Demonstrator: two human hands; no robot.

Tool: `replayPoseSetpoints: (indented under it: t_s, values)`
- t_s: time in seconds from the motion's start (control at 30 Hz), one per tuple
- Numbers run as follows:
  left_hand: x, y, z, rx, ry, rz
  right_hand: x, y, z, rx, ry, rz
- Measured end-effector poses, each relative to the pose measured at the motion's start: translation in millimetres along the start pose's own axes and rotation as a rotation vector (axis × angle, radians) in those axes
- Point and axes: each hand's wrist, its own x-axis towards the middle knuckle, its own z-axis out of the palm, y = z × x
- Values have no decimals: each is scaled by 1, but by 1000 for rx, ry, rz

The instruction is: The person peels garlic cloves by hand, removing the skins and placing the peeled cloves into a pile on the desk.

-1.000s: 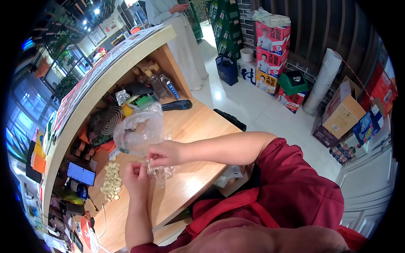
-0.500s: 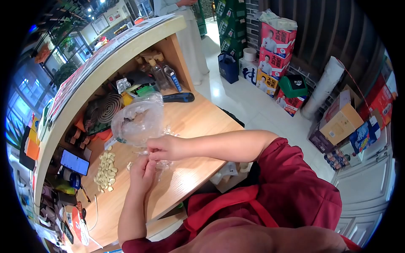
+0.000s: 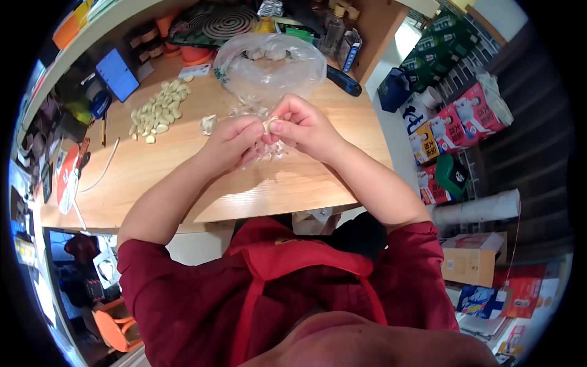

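Note:
Between the fingertips of both hands is a pale garlic clove (image 3: 269,125). My left hand (image 3: 237,139) pinches it from one side, while my right hand (image 3: 307,127) grips it with thumb and bent fingers from the other. Papery garlic skins (image 3: 273,151) lie scattered on the wood under and behind the hands. Just left of my left hand sits a partly broken garlic bulb (image 3: 208,125). Farther left, peeled garlic cloves (image 3: 164,111) form a loose pile. A clear plastic bag (image 3: 269,76) with garlic bulbs (image 3: 267,54) inside stands beyond the hands.
A dark-handled tool (image 3: 343,81) lies right of the bag. Under the shelf are a mosquito coil (image 3: 229,22), bottles (image 3: 334,30) and a lit phone (image 3: 117,74). A white cable (image 3: 101,174) runs over the left side of the desk (image 3: 244,199). Boxes (image 3: 449,125) stand on the floor at right.
The camera view has swung round, so the desk now appears more centred. Both hands stay together, and the clove between them now shows. A person in pale clothing is out of view.

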Motion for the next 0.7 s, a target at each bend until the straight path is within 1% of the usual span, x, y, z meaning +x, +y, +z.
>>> replayPoseSetpoints:
  t_s: [0.03, 0.1, 0.13, 0.2, 0.3, 0.4, 0.5, 0.6, 0.7]
  values:
    - [1, 1, 0, 49, 33, 34, 1, 1, -2, 13, 13, -7]
    - [3, 3, -1, 144, 98, 104, 0, 2, -4, -131, 82, 20]
    - [4, 4, -2, 148, 137, 93, 0, 2, -6, -203, 113, 35]
    - [1, 4, -3, 151, 219, 50, 2, 5, -4, -229, 154, -4]
    - [-1, 2, -11, 458, 251, 151, 1, 7, -1, -328, 187, -20]
    - [1, 7, -10, 741, 324, 475, 3, 9, -6, -467, 208, -37]
    - [2, 4, -12, 811, 294, 565, 2, 10, -7, -638, 200, -59]
    - [-1, 5, -7, 769, 311, 471, 1, 7, -3, -759, 182, -80]
    - [-1, 3, -6, 775, 333, 461, 1, 5, 1, -816, 185, -99]
